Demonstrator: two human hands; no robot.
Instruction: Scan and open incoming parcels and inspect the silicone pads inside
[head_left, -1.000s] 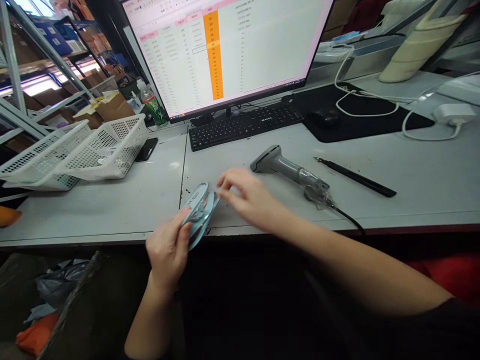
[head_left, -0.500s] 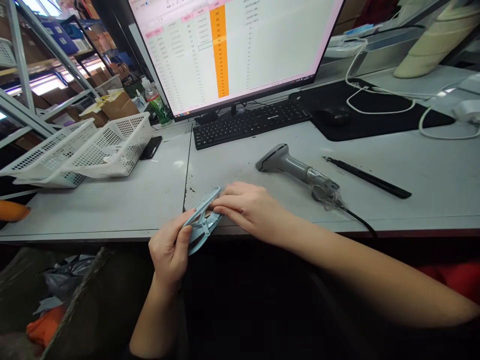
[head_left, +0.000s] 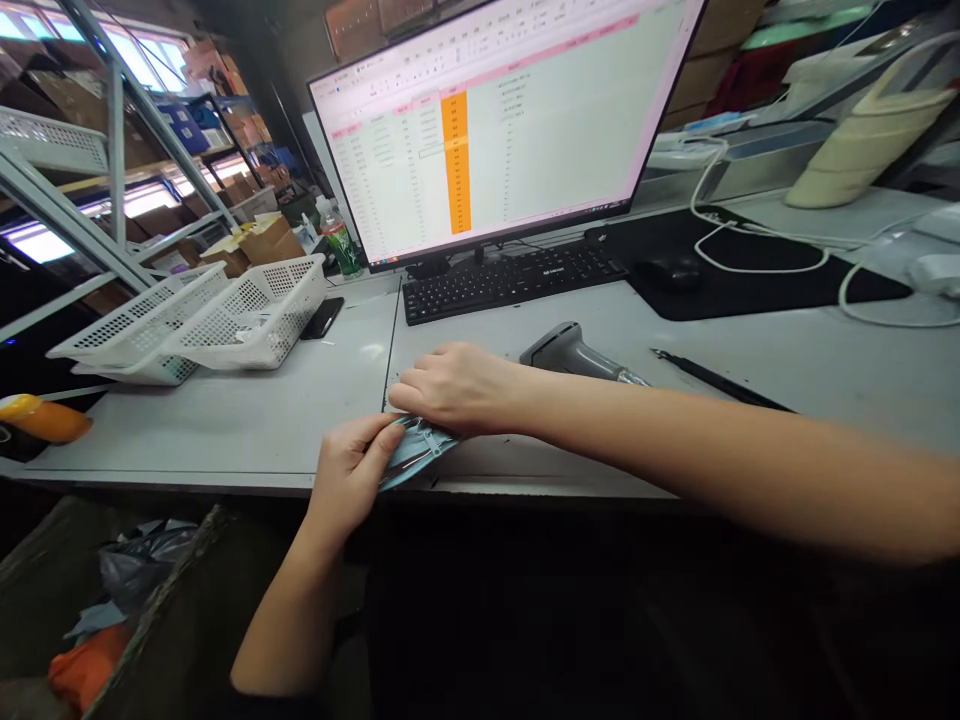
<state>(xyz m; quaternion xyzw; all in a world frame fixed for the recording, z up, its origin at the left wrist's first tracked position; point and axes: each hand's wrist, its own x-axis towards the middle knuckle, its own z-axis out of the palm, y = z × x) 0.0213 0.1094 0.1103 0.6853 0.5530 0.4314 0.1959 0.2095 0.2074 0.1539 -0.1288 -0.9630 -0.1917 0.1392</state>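
Note:
A light-blue plastic piece [head_left: 426, 452] with a hollow, looped frame is held at the desk's front edge; its exact kind is unclear. My left hand [head_left: 354, 472] pinches its left end between thumb and fingers. My right hand [head_left: 459, 388] is curled over its upper side, closed with the knuckles up, and hides much of it. Behind my right forearm lies a grey barcode scanner [head_left: 566, 346], its handle partly covered by the arm.
A monitor [head_left: 570, 130] stands behind a black keyboard [head_left: 517, 280]. White perforated baskets [head_left: 289, 310] and a phone [head_left: 323, 318] are on the left. A black craft knife [head_left: 712, 377] and a mouse [head_left: 673, 270] lie on the right. An open bin [head_left: 172, 590] is below left.
My right hand has moved left and turned over the light-blue piece, covering more of it. My right forearm now crosses the scanner. The head view has shifted, so the desk appears lower.

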